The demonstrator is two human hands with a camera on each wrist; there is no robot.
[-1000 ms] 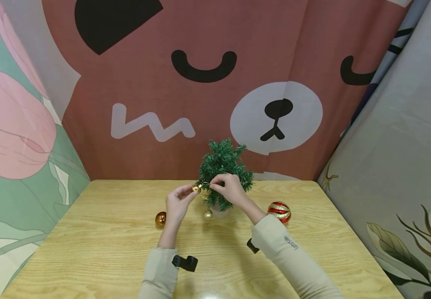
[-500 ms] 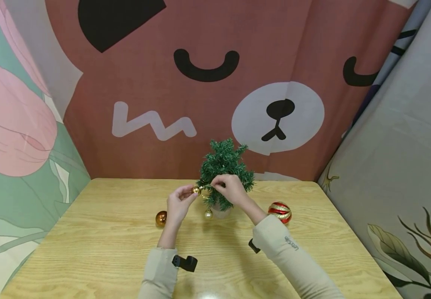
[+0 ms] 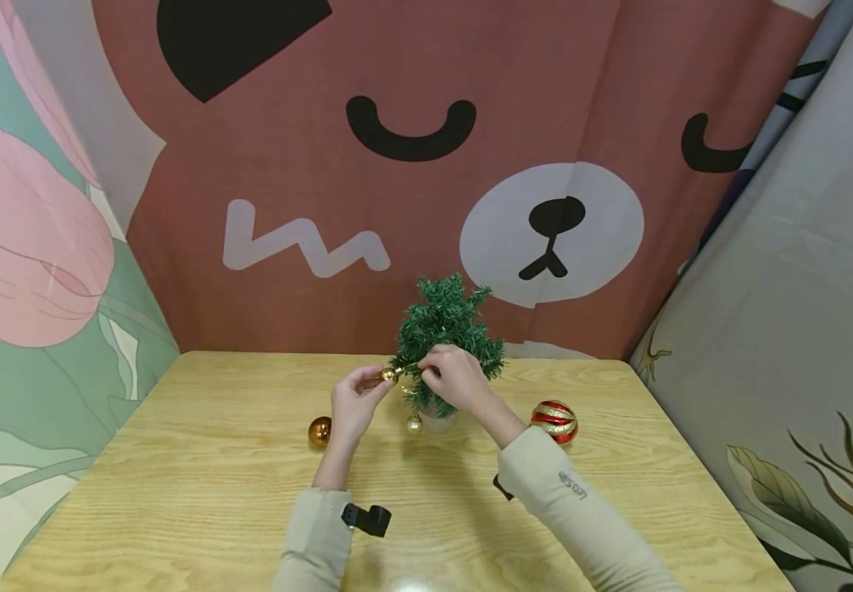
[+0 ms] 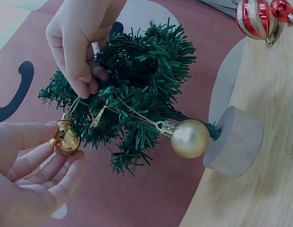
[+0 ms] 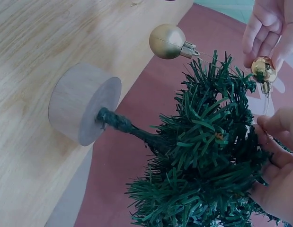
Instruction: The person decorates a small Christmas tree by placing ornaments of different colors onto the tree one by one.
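Note:
A small green artificial tree point(image 3: 444, 329) stands on a round wooden base point(image 4: 231, 142) at the back of the wooden table point(image 3: 212, 510). My left hand point(image 3: 352, 403) pinches a small shiny gold bauble point(image 3: 389, 376) point(image 4: 65, 138) point(image 5: 263, 69) at the tree's left side. My right hand point(image 3: 456, 376) pinches the bauble's thin gold loop point(image 4: 73, 105) against a left branch tip. A matte gold bauble point(image 3: 414, 424) point(image 4: 190, 138) point(image 5: 167, 41) hangs from a low branch by its string.
A copper bauble point(image 3: 319, 432) lies on the table left of the tree. A red ball with gold stripes point(image 3: 554, 419) lies to its right, with a smaller red bauble point(image 4: 281, 9) beside it. Printed fabric walls close in the back and both sides.
My right hand has shifted slightly lower and closer to the branch; the left hand and gold bauble have barely moved.

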